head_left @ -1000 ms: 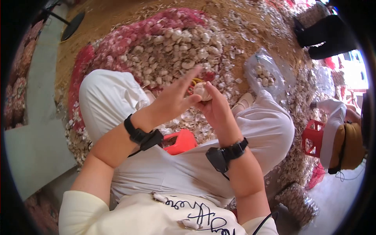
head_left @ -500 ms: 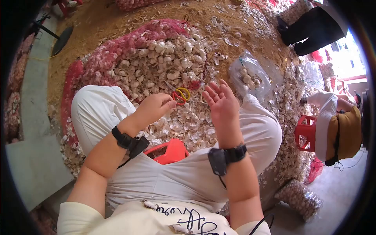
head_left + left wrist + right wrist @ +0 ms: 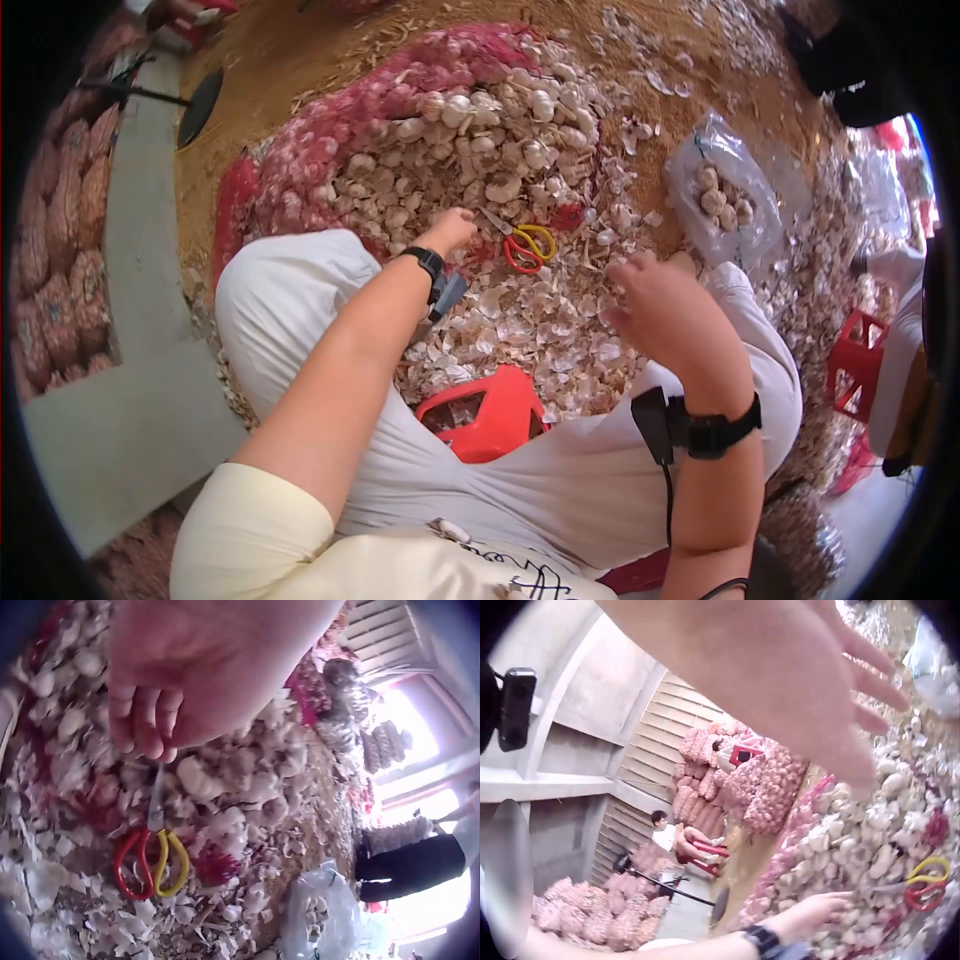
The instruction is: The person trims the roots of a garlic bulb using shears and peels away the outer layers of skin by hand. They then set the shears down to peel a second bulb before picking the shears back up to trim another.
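Note:
My left hand (image 3: 452, 232) reaches over the near edge of the garlic pile (image 3: 490, 150), just left of the scissors (image 3: 523, 248) with one red and one yellow handle. Its fingers bend loosely down in the left wrist view, above the scissors' blades (image 3: 156, 806), with no bulb visible in them. Over the peelings near the right knee is my right hand (image 3: 680, 315), its fingers spread and apart from the bulbs. Seen from the right wrist, that hand (image 3: 780, 690) has extended fingers and no visible object. Both palms are partly hidden.
A clear plastic bag (image 3: 700, 235) holding several bulbs lies beyond the right knee. Loose skins (image 3: 540, 320) cover the floor between the legs, around a red plastic stool (image 3: 495, 420). Pink netting (image 3: 320, 125) borders the pile. Another person's red stool (image 3: 855, 365) stands at right.
The bulb between both hands a second ago is out of them. My hands have parted, the left moving forward to the pile and the right outward to the right. The head view has shifted too.

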Tool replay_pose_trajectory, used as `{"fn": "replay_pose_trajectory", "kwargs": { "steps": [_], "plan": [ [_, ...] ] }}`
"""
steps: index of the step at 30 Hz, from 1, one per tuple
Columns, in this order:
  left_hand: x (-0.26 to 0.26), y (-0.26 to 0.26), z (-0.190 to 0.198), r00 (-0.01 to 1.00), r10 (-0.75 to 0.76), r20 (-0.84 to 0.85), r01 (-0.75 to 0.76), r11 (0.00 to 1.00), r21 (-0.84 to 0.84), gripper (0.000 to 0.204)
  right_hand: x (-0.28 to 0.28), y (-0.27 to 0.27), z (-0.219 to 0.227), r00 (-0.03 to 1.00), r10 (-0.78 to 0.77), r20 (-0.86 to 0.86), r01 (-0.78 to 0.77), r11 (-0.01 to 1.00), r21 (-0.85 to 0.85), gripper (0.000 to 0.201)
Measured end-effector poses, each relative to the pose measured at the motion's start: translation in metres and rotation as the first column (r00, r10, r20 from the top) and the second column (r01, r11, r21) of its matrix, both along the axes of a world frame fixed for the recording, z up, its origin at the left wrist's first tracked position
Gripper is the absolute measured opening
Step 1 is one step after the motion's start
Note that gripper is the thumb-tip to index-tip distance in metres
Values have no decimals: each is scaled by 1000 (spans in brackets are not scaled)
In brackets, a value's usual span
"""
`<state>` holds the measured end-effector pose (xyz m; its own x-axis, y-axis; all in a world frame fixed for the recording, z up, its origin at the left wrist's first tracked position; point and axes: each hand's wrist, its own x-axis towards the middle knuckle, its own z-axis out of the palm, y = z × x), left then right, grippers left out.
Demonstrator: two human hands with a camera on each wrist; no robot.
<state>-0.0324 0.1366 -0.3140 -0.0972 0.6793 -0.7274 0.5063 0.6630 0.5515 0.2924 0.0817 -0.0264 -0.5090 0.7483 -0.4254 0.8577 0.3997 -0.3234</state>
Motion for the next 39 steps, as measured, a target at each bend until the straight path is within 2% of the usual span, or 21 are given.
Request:
{"fn": "replay_pose_trajectory", "kwargs": {
  "steps": [2,4,6,8,9,10,12,14,16,18,20,21,24,26,27,29,33,35,37,38,39],
  "plan": [
    [24,-3,7,996,72,60,-64,989,-132,57,-5,0,7,992,-64,-109,56,996,-74,35],
    [41,-3,-2,918,358,170,-344,933,-106,72,-11,6,10,970,-120,-211,91,985,-143,36],
    [51,-2,-14,903,404,146,-382,911,-156,73,-14,12,8,965,-97,-244,87,995,-50,36],
    [53,0,-51,841,510,179,-508,859,-65,62,-13,15,4,967,-114,-226,101,993,-68,37],
    [52,0,-55,854,488,180,-495,869,-9,45,-12,15,2,973,-104,-204,91,993,-71,37],
    [48,0,-70,854,487,181,-493,870,-13,45,-12,15,-1,979,-91,-182,78,994,-75,37],
    [43,-4,-85,885,465,1,-457,869,189,32,-11,16,-3,978,-95,-187,78,992,-98,37],
    [48,-14,-86,872,490,-18,-469,844,259,30,-10,18,-5,976,-93,-197,72,991,-111,36],
    [59,-22,-54,810,566,154,-587,780,216,29,-10,17,-8,970,-136,-201,113,986,-121,36],
    [62,-21,-35,865,485,126,-499,814,298,29,-10,19,-13,974,-134,-181,119,989,-88,39],
    [72,-13,-3,954,280,109,-298,836,461,27,-12,21,-19,978,-129,-162,122,991,-52,42],
    [87,-4,36,922,268,281,-369,830,419,28,-12,22,-22,958,-174,-229,189,981,42,45],
    [117,23,109,906,143,397,-325,837,441,28,-9,23,-32,921,-243,-303,296,945,141,59],
    [131,35,155,880,34,474,-292,825,484,25,-8,22,-48,959,-189,-210,268,845,462,66],
    [135,37,179,880,33,474,-294,821,489,25,-8,23,-49,952,-204,-230,291,840,457,71],
    [143,36,216,739,67,671,-364,877,313,25,-8,27,-38,944,-236,-231,318,836,446,70],
    [142,43,223,627,18,779,-337,908,250,29,0,26,-27,867,-339,-365,456,834,311,63],
    [137,69,194,668,-34,743,-303,900,314,34,5,17,-31,819,-363,-444,505,824,258,60],
    [125,102,126,938,-71,338,-143,811,567,36,9,10,-34,752,-337,-566,536,813,227,47],
    [118,113,108,987,-152,58,88,797,597,38,9,8,-28,754,-337,-563,534,814,229,47],
    [112,123,93,947,-226,-226,317,766,559,42,8,6,-16,643,-494,-585,565,822,-73,41]
  ]
}}
